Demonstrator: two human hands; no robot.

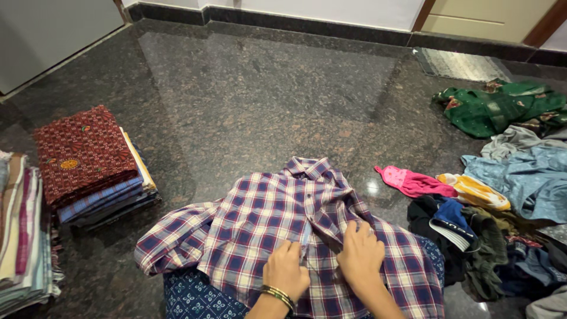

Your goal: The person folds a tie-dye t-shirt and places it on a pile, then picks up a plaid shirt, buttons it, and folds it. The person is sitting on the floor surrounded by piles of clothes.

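Observation:
A red, navy and white plaid shirt point(260, 218) lies spread front-up over my lap, collar pointing away from me. My left hand point(286, 270), with bangles at the wrist, presses flat on the shirt's button strip near its lower middle. Just to its right, my right hand point(360, 255) rests on the shirt's front panel, fingers together on the cloth. Blue patterned fabric point(198, 298) shows under the shirt at the bottom. Neither hand lifts the shirt off the lap.
A stack of folded clothes point(88, 165) topped by a dark red print sits on the left, another folded pile point(20, 230) at the far left edge. A heap of unfolded garments point(502, 224) fills the right side. The floor point(266, 94) is dark polished granite.

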